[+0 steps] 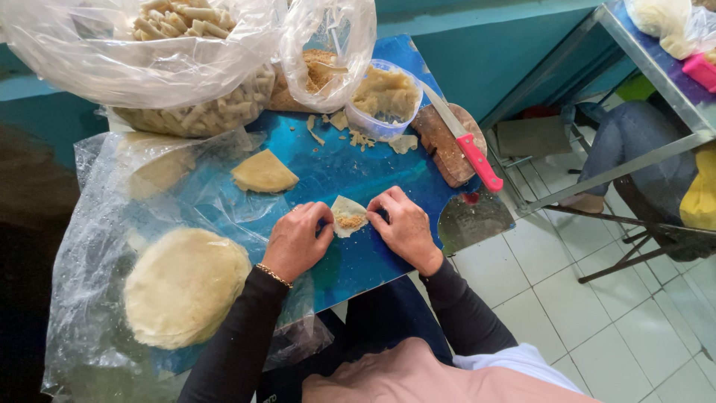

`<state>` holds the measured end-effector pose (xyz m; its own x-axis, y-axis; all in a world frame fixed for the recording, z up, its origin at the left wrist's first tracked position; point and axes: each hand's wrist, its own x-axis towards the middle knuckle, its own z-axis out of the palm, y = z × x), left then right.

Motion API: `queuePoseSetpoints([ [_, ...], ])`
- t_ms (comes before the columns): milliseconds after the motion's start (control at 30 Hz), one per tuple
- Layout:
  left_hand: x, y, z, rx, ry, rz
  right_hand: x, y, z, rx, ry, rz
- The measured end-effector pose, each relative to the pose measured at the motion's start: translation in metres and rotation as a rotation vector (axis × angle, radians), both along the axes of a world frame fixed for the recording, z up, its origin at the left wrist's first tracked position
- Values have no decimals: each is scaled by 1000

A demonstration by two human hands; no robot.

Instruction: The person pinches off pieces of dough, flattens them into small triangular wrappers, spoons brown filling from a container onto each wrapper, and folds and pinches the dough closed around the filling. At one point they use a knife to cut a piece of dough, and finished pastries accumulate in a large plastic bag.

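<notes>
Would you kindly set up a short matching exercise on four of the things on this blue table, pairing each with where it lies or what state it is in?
Things:
1. knife
2. round stack of dough sheets
3. filled wrapper piece
4. plastic tub of filling

Places or states:
A. between the fingertips of the left hand and the right hand
B. lying across the wooden board
C. on clear plastic at the near left of the table
D. at the far side, beside the open bags

Pairs: 1-B, 2-C, 3-A, 4-D
</notes>
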<state>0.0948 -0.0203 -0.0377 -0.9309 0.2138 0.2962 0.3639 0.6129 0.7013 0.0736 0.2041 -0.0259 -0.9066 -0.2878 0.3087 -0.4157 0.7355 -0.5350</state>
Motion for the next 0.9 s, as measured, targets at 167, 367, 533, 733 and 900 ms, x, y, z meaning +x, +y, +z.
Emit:
queuePoseSetpoints([
  [167, 2, 0, -1, 52, 19, -5, -2, -4, 5, -107, -203, 12],
  [367, 2, 2, 0, 59, 98, -69, 7, -10, 6, -235, -174, 59],
  [533, 0, 1, 1, -9, 145, -138, 13, -5, 3, -128, 44, 200],
  [733, -4, 1, -6, -136, 237, -179, -7, 4, 3, 3, 113, 402],
  [900, -7, 5, -13, -134, 286, -147, -17, 4, -3, 39, 214, 493],
])
